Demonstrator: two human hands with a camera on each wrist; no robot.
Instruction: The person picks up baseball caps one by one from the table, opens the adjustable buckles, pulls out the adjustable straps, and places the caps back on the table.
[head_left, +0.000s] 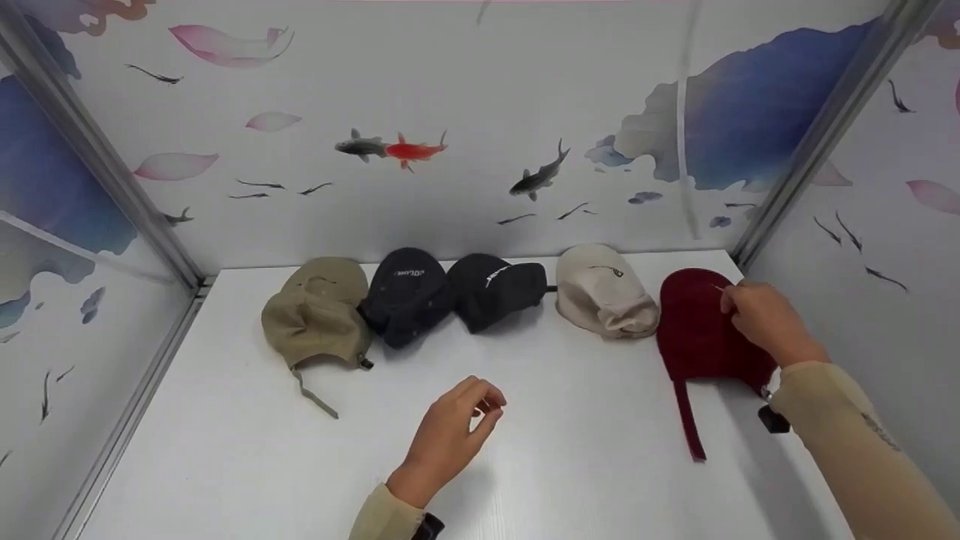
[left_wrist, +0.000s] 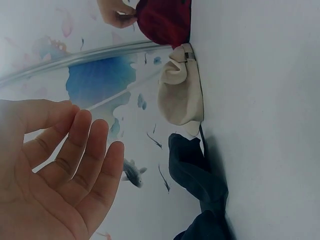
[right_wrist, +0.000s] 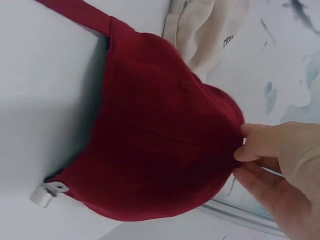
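Observation:
A dark red cap (head_left: 694, 330) is at the right end of the row, its strap hanging toward the front. My right hand (head_left: 769, 319) pinches the top of its crown between thumb and fingers, as the right wrist view shows on the red cap (right_wrist: 150, 130). A metal buckle (right_wrist: 47, 192) hangs at the cap's back edge. My left hand (head_left: 454, 427) is over the middle of the table, with loosely bent fingers and nothing in it. In the left wrist view its palm and fingers (left_wrist: 102, 170) face the camera.
Left of the red cap stand a cream cap (head_left: 600, 289), a black cap (head_left: 495, 289), a navy cap (head_left: 409, 292) and a khaki cap (head_left: 319, 307) with a loose strap. They line the back of the white table (head_left: 225, 450). Printed panels (head_left: 465, 75) enclose the back and sides.

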